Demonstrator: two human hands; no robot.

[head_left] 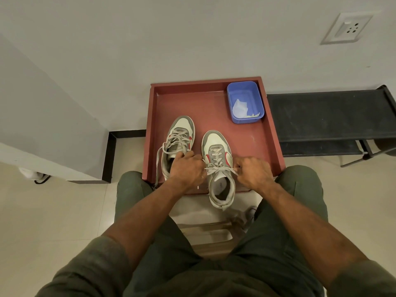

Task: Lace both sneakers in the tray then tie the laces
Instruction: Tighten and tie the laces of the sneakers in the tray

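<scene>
Left hand point(188, 168) hides left sneaker point(179, 144) collar; lace ends unclear.

Soft, even indoor light fills the scene, moderately bright, with only faint shadows beside the sneakers and a mild sheen on the tray point(270, 133) floor. The wide lens bends straight edges near the borders, the wall socket point(346, 28) skews, and focus stays sharp overall.

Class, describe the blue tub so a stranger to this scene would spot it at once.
Find the red tray against the wall. In its far right corner sits the blue tub, apart from the two sneakers. It is the only blue thing there, with crumpled white material inside.
</scene>
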